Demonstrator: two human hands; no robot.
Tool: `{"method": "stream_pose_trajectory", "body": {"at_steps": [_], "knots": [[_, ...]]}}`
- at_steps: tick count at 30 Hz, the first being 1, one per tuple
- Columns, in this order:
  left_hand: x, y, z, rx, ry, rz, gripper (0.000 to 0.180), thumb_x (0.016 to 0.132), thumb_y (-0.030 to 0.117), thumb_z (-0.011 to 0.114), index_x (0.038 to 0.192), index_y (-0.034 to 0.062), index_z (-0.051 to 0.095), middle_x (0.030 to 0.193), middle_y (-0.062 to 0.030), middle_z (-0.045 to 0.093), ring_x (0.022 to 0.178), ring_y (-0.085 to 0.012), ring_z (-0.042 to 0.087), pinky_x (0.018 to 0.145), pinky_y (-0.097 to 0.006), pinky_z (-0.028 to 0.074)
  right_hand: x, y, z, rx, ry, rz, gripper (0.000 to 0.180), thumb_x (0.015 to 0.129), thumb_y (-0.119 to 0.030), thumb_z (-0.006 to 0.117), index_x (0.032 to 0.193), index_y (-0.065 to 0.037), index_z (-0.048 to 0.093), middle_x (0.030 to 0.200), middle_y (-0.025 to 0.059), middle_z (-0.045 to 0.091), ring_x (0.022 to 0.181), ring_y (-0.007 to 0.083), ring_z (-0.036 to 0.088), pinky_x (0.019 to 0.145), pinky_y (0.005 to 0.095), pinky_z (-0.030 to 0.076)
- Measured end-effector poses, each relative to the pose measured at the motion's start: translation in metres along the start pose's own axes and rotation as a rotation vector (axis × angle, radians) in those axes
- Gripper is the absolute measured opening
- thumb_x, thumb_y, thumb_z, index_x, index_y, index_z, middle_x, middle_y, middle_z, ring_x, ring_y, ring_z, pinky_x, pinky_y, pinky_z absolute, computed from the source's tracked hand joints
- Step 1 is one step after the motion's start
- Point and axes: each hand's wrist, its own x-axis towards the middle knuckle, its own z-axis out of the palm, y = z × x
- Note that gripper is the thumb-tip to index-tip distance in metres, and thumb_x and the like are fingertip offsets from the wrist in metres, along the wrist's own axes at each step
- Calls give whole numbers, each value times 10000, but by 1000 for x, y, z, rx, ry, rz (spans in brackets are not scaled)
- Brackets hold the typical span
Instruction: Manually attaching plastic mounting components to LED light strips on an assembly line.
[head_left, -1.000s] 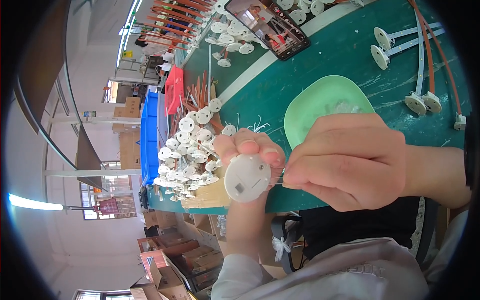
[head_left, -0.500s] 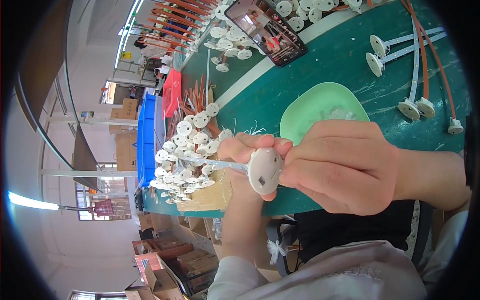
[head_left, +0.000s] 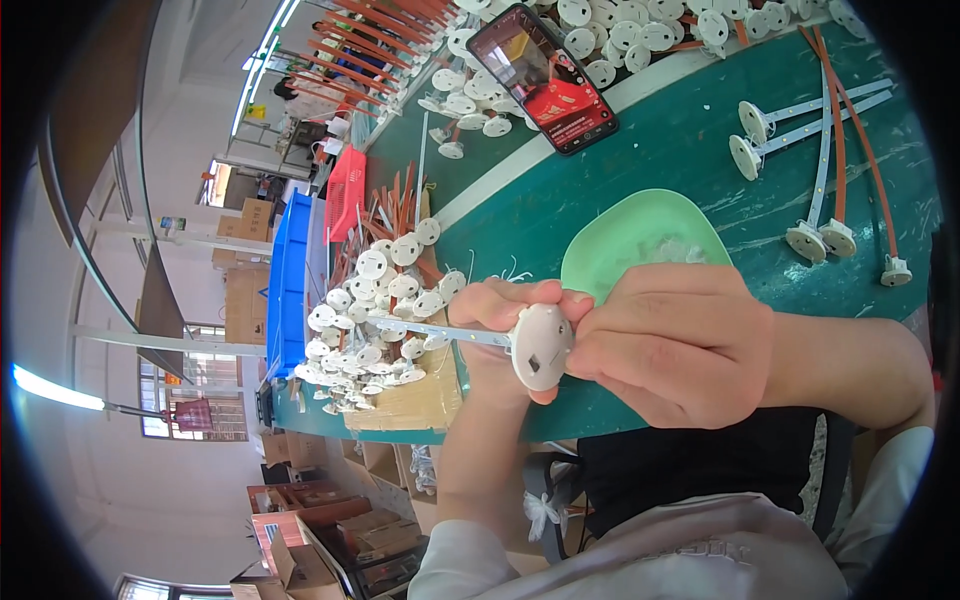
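A round white plastic cap [head_left: 541, 347] with a small dark square hole sits between my hands. From it a thin white LED strip [head_left: 440, 329] runs off to the left. My left hand [head_left: 487, 310] is closed around the cap from behind, with its thumb and fingers at the rim. My right hand [head_left: 680, 345] is closed too, its fingertips pinched against the cap's right edge. Whatever small piece those fingertips may hold is hidden. Just beyond the right hand lies a light green dish [head_left: 610, 235] with small clear pieces in it.
A heap of white-capped strips [head_left: 370, 300] lies at left on cardboard [head_left: 440, 395], near a blue bin [head_left: 289, 290] and a red basket [head_left: 345, 195]. A phone [head_left: 545, 80] leans at the far side by more caps [head_left: 630, 35]. Several strips [head_left: 820, 165] lie at right on the green table [head_left: 690, 130].
The view has shifted slightly, and the phone's picture is different. Both hands keep the same grip on the cap, with hardly any visible finger movement.
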Motion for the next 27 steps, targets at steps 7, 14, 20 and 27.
{"method": "stream_pose_trajectory", "body": {"at_steps": [7,14,20,27], "knots": [[-1,1,7,-26,78,-32,604,677,17,921,1189,44,600,1367,-285,583,1220,-420,622,993,-500,570,0,0,-2,-24,-42,-14,226,707,70,772,915,35,690,832,131,683,616,227,637,517,291,516],[0,5,8,24,118,-89,585,652,-1,931,1155,44,636,1341,-285,602,1193,-405,641,998,-497,569,-4,-2,0,-29,-56,8,216,716,70,761,915,33,687,839,130,687,622,237,642,521,301,516],[-1,7,8,65,121,-117,589,647,-9,931,1156,54,642,1307,-278,628,1174,-403,654,1017,-525,551,-2,-7,-4,-29,-93,98,177,748,82,729,909,30,679,800,125,678,617,249,646,522,308,512],[-2,5,5,233,92,-66,558,671,-8,920,1140,38,622,1286,-275,641,1182,-409,648,1036,-575,526,-1,-5,-7,-17,-146,195,165,743,88,716,883,16,665,755,104,662,570,241,607,512,320,478]]}}
